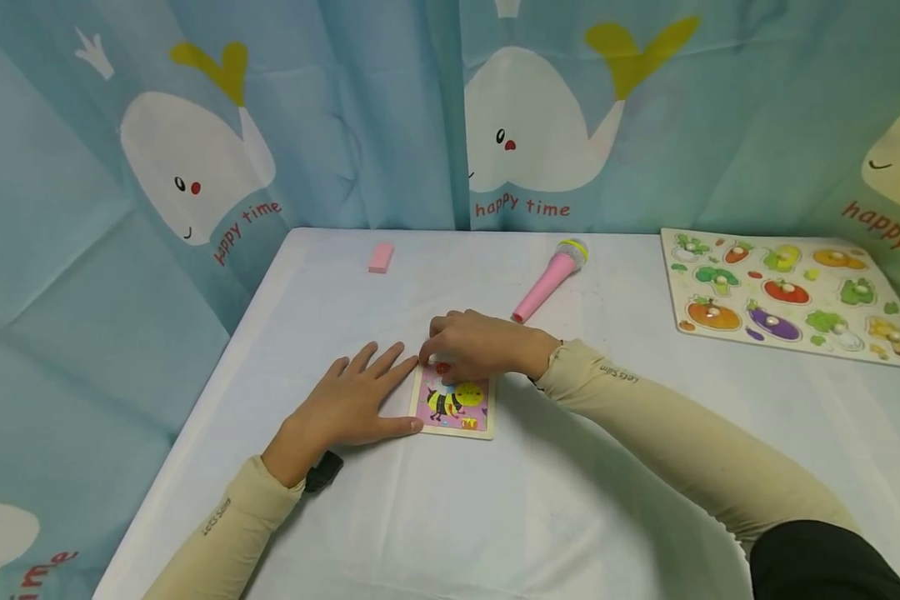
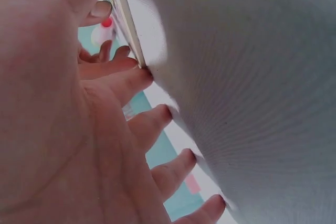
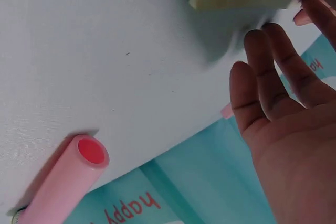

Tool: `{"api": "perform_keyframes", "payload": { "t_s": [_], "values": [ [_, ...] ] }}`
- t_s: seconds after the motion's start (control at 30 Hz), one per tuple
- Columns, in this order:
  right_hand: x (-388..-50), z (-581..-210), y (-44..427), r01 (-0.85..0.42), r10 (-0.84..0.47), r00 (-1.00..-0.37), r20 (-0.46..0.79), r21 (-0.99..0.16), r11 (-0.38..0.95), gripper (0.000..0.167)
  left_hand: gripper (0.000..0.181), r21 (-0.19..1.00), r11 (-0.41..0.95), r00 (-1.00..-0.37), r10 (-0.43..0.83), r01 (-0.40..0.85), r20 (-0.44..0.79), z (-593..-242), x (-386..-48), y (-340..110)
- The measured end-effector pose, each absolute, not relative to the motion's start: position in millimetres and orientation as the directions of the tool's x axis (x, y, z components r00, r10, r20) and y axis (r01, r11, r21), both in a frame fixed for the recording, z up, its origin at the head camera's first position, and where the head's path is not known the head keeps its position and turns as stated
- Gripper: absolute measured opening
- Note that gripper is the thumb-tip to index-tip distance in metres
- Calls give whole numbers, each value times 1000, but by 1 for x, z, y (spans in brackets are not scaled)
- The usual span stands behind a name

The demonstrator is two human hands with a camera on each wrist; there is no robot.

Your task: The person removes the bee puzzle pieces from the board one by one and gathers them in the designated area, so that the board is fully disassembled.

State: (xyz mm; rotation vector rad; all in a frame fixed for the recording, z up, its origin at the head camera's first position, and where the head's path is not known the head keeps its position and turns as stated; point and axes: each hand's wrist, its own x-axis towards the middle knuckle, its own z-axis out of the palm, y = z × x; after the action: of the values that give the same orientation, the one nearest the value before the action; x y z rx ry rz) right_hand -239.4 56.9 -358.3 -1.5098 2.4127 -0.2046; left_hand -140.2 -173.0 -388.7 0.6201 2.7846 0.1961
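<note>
A small square board (image 1: pixel 437 423) with a bee picture on pink lies flat on the white table; its edge also shows in the left wrist view (image 2: pixel 128 22). My left hand (image 1: pixel 352 402) lies spread on the cloth at the board's left side, with thumb and index fingertip touching its edge. Over the board's top part is my right hand (image 1: pixel 480 343), thumb and index finger at the picture's upper left corner. In the right wrist view the other fingers of that hand (image 3: pixel 294 103) are loosely bent, off the table. Whether its fingertips pinch a piece is hidden.
A pink toy microphone (image 1: pixel 546 285) lies behind the right hand. Near the back edge is a pink block (image 1: pixel 381 257). A vegetable puzzle board (image 1: pixel 742 279) lies at the back right. A whale-print curtain (image 1: pixel 390 108) hangs behind the table (image 1: pixel 570 500).
</note>
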Motion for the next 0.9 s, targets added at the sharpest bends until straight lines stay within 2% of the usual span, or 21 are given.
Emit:
{"api": "perform_keyframes", "payload": {
  "t_s": [0.27,0.53,0.63,0.9],
  "values": [
    [-242,-356,53,-883,-915,-372,-156,-245,401,37,95,210,899,-866,429,384,-256,-388,-142,-175],
    [-245,-352,53,-952,-944,-283,-169,-66,298,37,95,211,898,-861,432,385,-268,-386,-141,-174],
    [-245,-350,52,-950,-941,-279,-194,-86,299,37,95,214,897,-861,434,386,-265,-383,-140,-174],
    [-241,-349,46,-896,-903,-331,-274,-210,392,41,95,228,891,-858,444,392,-260,-383,-140,-175]
  ]
}}
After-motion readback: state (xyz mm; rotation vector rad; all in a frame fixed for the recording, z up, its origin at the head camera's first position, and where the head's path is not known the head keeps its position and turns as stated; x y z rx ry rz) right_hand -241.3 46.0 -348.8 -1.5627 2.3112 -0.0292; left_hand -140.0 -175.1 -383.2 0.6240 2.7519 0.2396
